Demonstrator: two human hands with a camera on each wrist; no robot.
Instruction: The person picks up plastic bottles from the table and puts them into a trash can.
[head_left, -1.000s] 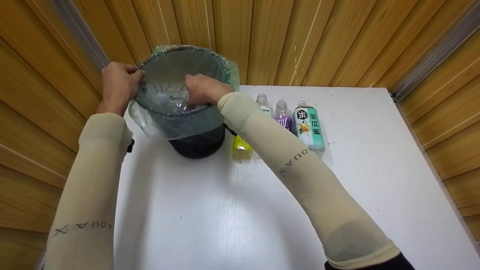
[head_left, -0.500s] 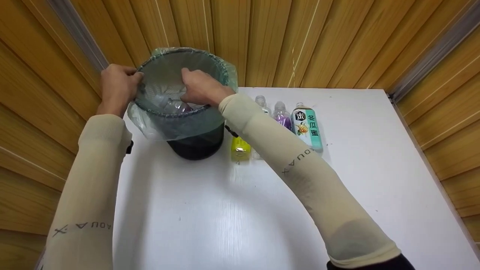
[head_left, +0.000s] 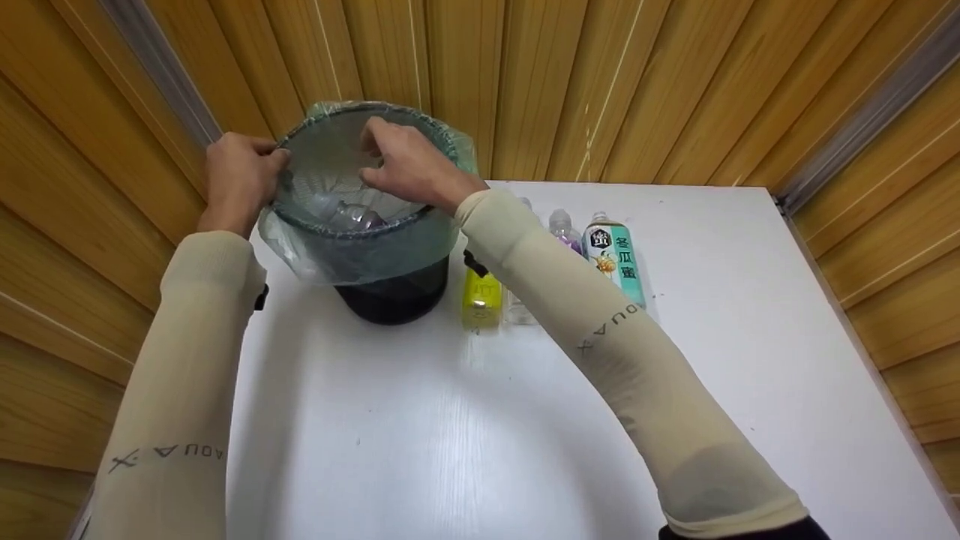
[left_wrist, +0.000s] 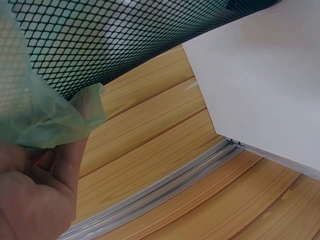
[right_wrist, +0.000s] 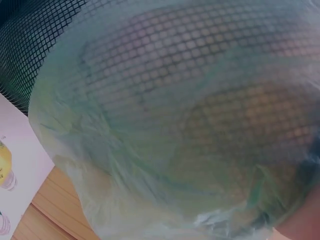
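A black mesh bin with a pale green plastic liner stands at the back left of the white table. My left hand grips the bin's left rim and the liner over it. The left wrist view shows that hand beside a fold of liner and the mesh. My right hand hovers over the bin's mouth with loosely curled fingers, nothing seen in it. A clear plastic bottle lies inside the bin. The right wrist view is filled with liner over mesh.
Right of the bin, bottles lie on the table: a yellow one, a purple one and a green-labelled one, partly hidden by my right forearm. Wooden panel walls close in the back and both sides.
My right hand has risen from deep inside the bin to above its rim, leaving the clear bottle in the bin. The left hand has kept its grip on the rim.
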